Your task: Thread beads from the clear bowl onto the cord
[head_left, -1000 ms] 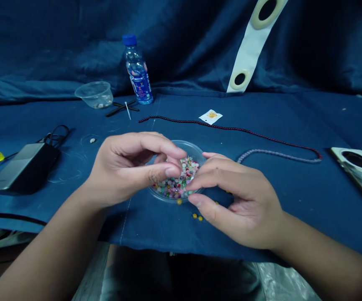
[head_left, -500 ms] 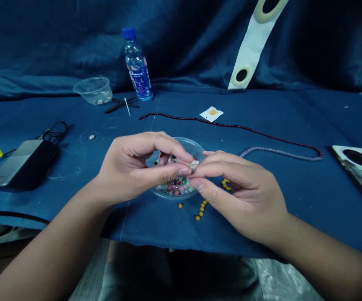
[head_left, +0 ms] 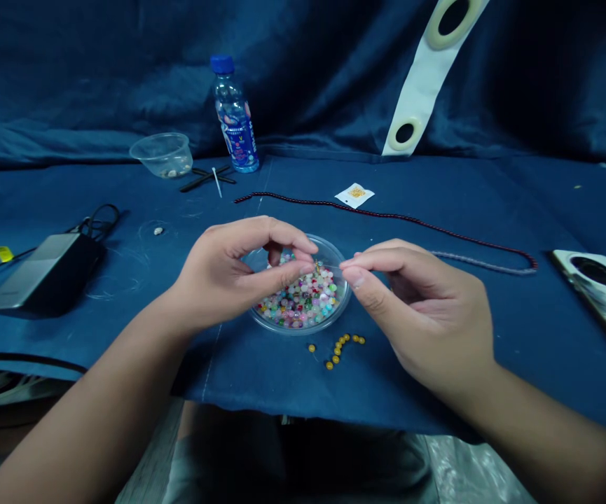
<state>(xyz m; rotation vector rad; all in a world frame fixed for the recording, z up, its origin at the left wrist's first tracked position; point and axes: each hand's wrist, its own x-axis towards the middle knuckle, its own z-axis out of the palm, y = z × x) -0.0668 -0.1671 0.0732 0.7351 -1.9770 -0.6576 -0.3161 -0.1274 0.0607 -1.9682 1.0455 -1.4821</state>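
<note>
A shallow clear dish (head_left: 334, 253) full of small mixed-colour beads (head_left: 307, 297) sits on the blue cloth at the centre. My left hand (head_left: 234, 269) hovers over its left half, thumb and forefinger pinched on a tiny bead. My right hand (head_left: 418, 308) is at the dish's right rim, its thumb and forefinger pinched on a thin thread that runs toward the left fingertips. A short run of yellow beads (head_left: 340, 344) lies on the cloth just in front of the dish.
A dark red bead strand (head_left: 387, 215) and a pale strand (head_left: 481, 264) cross the cloth behind. A water bottle (head_left: 234, 115), a clear cup (head_left: 162, 154), black sticks (head_left: 205, 178), a small packet (head_left: 354, 194), a black device with cable (head_left: 45, 269) and a patterned phone (head_left: 600, 290) lie around.
Both hands rose slightly and drew apart; my right hand moved right off the dish, uncovering the beads and the yellow bead run in front.
</note>
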